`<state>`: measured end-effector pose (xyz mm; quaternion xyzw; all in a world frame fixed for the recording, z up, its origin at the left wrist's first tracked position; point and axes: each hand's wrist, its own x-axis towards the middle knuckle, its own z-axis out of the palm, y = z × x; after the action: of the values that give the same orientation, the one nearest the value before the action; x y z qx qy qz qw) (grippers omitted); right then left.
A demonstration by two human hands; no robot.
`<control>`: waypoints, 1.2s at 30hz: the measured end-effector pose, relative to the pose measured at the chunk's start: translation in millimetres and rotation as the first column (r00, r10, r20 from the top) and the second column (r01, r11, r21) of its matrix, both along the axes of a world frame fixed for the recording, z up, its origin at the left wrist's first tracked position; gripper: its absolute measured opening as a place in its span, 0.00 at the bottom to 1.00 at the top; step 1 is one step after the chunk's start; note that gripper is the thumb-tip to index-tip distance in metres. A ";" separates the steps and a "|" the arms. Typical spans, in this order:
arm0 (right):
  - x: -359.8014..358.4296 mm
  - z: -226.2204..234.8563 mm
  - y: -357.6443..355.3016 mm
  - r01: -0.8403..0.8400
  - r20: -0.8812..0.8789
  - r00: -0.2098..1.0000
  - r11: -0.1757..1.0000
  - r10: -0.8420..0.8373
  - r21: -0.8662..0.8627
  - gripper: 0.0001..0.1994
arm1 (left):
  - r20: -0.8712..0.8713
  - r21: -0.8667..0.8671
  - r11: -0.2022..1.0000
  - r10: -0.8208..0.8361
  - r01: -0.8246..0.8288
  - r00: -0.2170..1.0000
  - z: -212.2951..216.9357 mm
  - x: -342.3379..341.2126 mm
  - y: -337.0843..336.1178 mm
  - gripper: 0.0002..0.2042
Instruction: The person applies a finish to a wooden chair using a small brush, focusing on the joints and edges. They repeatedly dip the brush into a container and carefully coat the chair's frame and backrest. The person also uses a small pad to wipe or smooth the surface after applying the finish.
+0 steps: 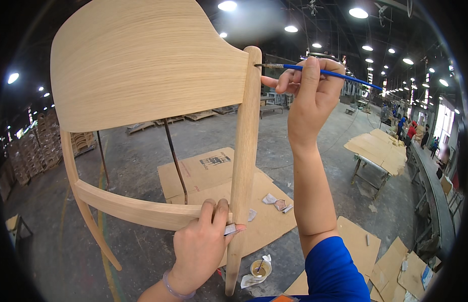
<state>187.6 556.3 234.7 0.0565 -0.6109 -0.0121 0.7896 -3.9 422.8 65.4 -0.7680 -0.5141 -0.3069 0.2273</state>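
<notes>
A pale wooden chair frame (246, 136) fills the left and middle, with a broad curved backrest (148, 65) at its top. My right hand (317, 98) is raised beside the post and closed round a thin paintbrush (340, 75) with a blue handle. The dark bristle end meets a small dark spot near the post's rounded top. Lower down, my left hand (201, 249) grips the chair's seat rail (138, 209) where it joins the post. A small whitish piece (230, 229), perhaps folded sandpaper, shows by that thumb.
Flattened cardboard (196, 173) lies on the concrete floor with crumpled scraps (279, 204). A small cup (260, 268) of brownish liquid holds a stick. A covered worktable (377, 148) and a long conveyor-like bench (428, 186) stand right; people work farther back. Stacked wooden parts (37, 146) are far left.
</notes>
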 end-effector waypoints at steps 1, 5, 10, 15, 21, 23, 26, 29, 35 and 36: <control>-0.7 -0.3 0.3 -0.008 -0.005 1.000 1.000 0.008 -0.003 0.08 | 0.013 -0.020 1.000 -0.003 0.004 1.000 0.1 -0.7 0.1 0.31; -3.6 -1.7 1.4 -0.014 -0.009 1.000 1.000 0.014 -0.002 0.08 | -0.008 -0.008 1.000 0.003 -0.003 1.000 0.5 -3.5 0.8 0.31; -7.4 -0.8 3.9 -0.020 -0.020 1.000 1.000 0.021 0.022 0.08 | -0.005 -0.011 1.000 -0.003 0.003 1.000 0.4 -6.4 1.9 0.31; -11.7 1.6 3.7 -0.020 -0.026 0.999 1.000 0.020 0.014 0.08 | -0.003 -0.003 1.000 -0.009 0.009 1.000 0.6 -8.2 4.3 0.31; -16.5 2.5 3.0 0.036 -0.042 0.998 0.999 -0.036 -0.010 0.08 | -0.003 -0.013 1.000 -0.003 0.003 1.000 -0.5 -9.9 4.7 0.31; -17.9 1.8 4.2 0.060 -0.035 0.998 0.998 -0.060 -0.003 0.08 | -0.005 -0.010 1.000 -0.001 0.001 1.000 -1.6 -11.1 5.9 0.31; -21.2 0.0 6.9 0.067 -0.035 0.997 0.998 -0.067 0.005 0.08 | -0.006 -0.009 1.000 0.005 -0.005 1.000 -3.0 -13.7 9.0 0.31; -24.7 0.0 8.0 0.070 -0.033 0.997 0.998 -0.070 0.008 0.08 | 0.000 -0.012 1.000 0.005 -0.005 1.000 -2.6 -16.2 10.2 0.30; -18.2 -12.9 1.4 -0.118 -0.154 0.981 0.993 0.118 0.009 0.08 | 0.003 -0.027 0.999 0.038 -0.038 0.999 -2.0 -20.5 11.0 0.29; -12.6 -22.0 -0.3 -0.154 -0.205 0.967 0.988 0.151 0.003 0.08 | 0.011 -0.039 0.998 0.041 -0.040 0.999 -2.3 -21.2 12.6 0.29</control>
<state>175.1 556.0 212.8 0.0967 -0.5202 0.0467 0.8472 -25.2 435.4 63.1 -0.7599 -0.5367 -0.2966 0.2156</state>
